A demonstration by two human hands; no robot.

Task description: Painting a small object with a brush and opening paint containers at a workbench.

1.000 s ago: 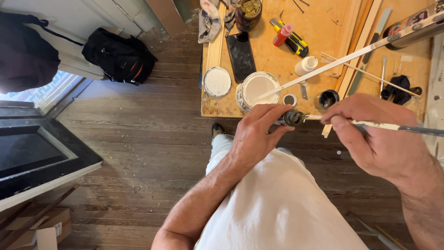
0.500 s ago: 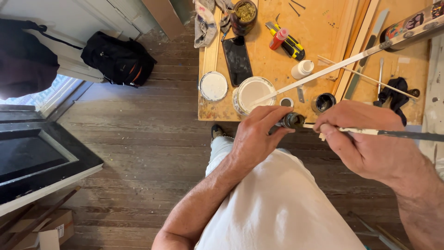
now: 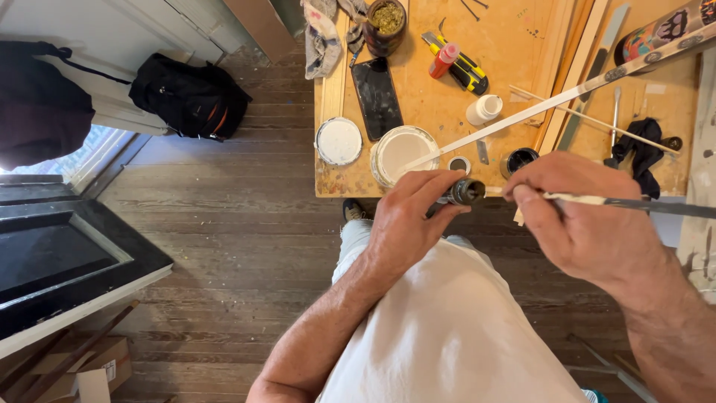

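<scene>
While fingers hide it, left hand (image 3: 406, 224) clasps small dark jar (image 3: 464, 192), brush tip unseen

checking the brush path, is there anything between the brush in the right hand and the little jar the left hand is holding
Nothing visible. The right hand holds the thin brush beside the small dark jar in the left hand, with open air between them. The brush tip is hidden behind the fingers.

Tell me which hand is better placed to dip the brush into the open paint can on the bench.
Right. The right hand already grips the brush, while the left hand is occupied holding a small dark jar just below the paint can.
</scene>
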